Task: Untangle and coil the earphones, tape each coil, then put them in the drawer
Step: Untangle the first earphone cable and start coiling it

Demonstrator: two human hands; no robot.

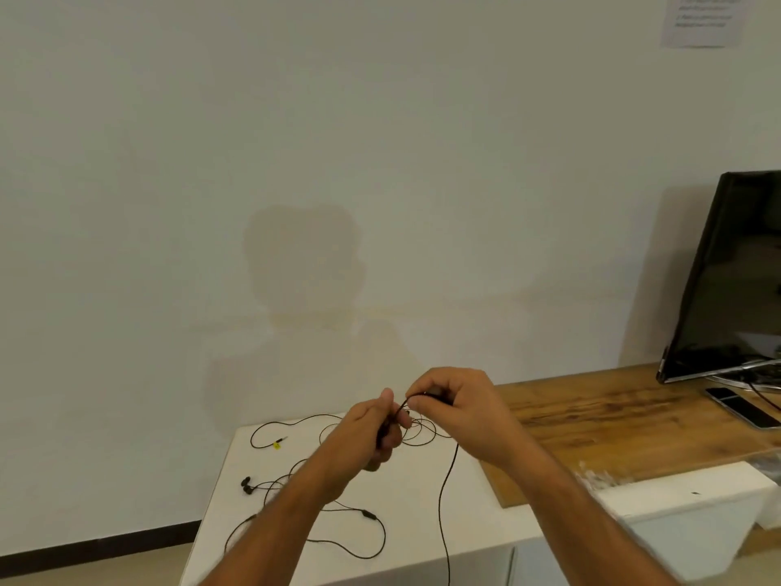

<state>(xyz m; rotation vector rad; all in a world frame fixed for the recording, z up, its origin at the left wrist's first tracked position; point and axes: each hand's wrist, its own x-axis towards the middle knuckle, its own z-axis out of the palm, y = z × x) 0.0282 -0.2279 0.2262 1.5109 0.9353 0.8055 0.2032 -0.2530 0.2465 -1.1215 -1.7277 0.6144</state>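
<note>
On the white counter (422, 522), at left, lay a black earphone set (270, 486), its buds together and its cord looping toward the near edge. Above the counter's middle, the left hand (372, 433) gripped a black cord (448, 480); the right hand (456, 408) pinched the same cord, whose tail hung down. At right stood a dark monitor (735, 281).

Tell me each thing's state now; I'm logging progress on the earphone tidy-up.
Left hand: holds a bunch of black cord.
Right hand: pinches the same cord.
Held earphones: uncoiled, cord hanging below the hands.
Earphones on the table: loose, untaped.
Monitor: screen dark.
Phone: lying flat on the wooden top.
</note>
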